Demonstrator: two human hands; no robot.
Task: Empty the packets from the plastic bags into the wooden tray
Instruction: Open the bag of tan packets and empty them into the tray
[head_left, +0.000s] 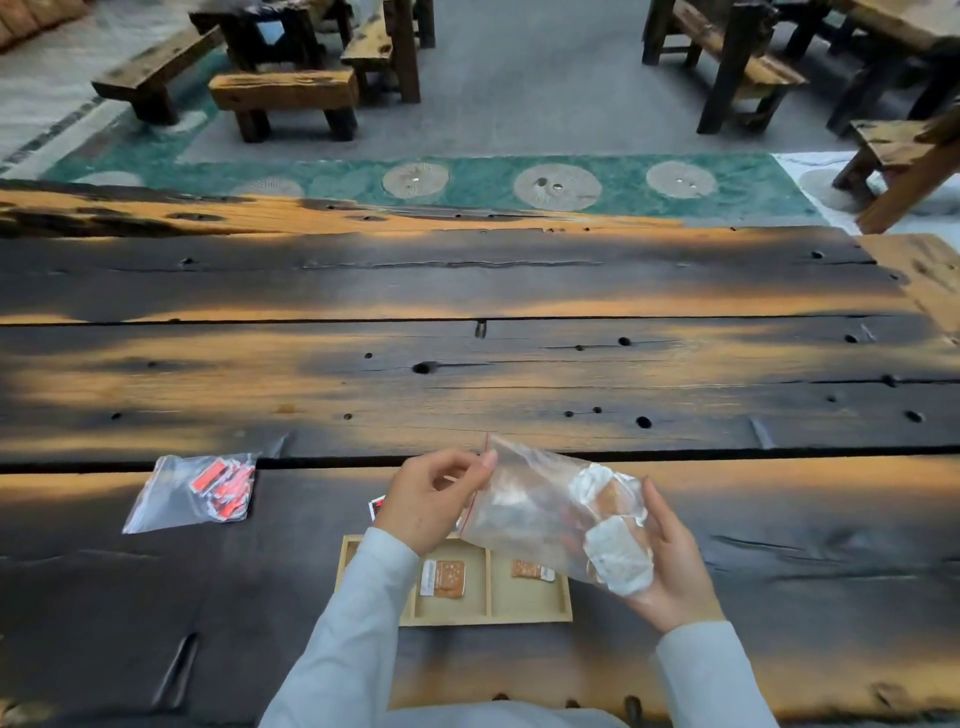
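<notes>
I hold a clear zip bag (540, 506) with brown-and-white packets (615, 540) above the wooden tray (488, 616). My left hand (428, 499) pinches the bag's open red-lined mouth. My right hand (670, 571) cups the bag's bottom, where the packets are bunched. The tray has compartments; one brown packet (442, 578) lies in the middle one and another (531, 569) in the right one. My left sleeve hides the tray's left compartment. A second clear bag (195, 491) with red packets lies flat on the table to the left.
A dark, scorched plank table (467, 364) with holes and gaps stretches far ahead. A small red-and-white packet (377, 506) peeks out behind my left hand. Wooden benches (283, 98) and tables stand on the floor beyond the far edge.
</notes>
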